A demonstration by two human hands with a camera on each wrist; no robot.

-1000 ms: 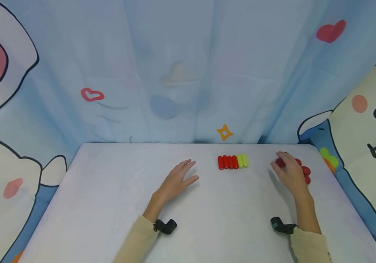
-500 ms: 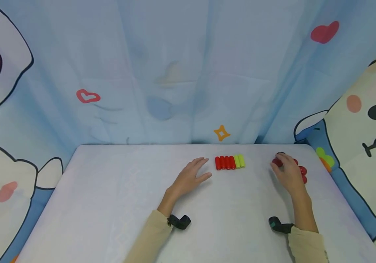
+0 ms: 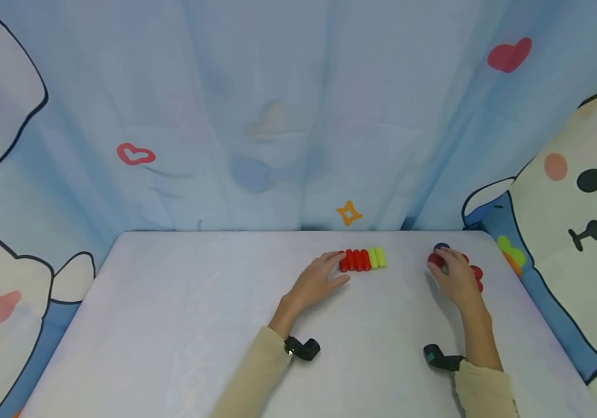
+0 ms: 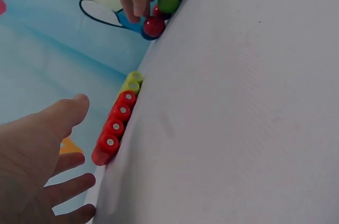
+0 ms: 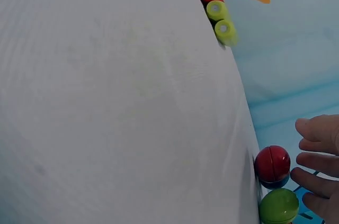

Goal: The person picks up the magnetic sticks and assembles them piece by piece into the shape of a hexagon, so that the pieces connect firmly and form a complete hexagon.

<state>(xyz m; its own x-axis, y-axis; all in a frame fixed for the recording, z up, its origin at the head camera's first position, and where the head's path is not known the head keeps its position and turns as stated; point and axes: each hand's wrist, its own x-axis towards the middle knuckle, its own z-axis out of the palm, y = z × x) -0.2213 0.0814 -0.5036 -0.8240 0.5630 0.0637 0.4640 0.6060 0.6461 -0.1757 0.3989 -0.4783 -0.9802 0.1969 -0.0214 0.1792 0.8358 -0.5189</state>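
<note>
My left hand (image 3: pixel 315 281) reaches to the left end of a row of short rods, its fingers spread and relaxed; in the head view its fingertips overlap the end rod. Several red rods (image 3: pixel 358 260) lie side by side with two yellow-green rods (image 3: pixel 377 258), each showing a pale dot on its end in the left wrist view. Over a cluster of small balls at the right is my right hand (image 3: pixel 457 280), fingers loosely bent beside a red ball (image 3: pixel 436 260). In the right wrist view a gap separates fingers and ball. A green ball (image 5: pixel 279 206) sits beside it.
A dark blue ball (image 3: pixel 441 246) peeks out behind the red one, and more red balls (image 3: pixel 478 272) show right of the hand. The white table (image 3: pixel 199 325) ends at a blue patterned curtain (image 3: pixel 214 116). Each wrist carries a black camera (image 3: pixel 303 349).
My left hand has moved right, up to the left end of the red rods. The right hand stays over the balls, with more of the blue ball showing now. The head view has shifted slightly.
</note>
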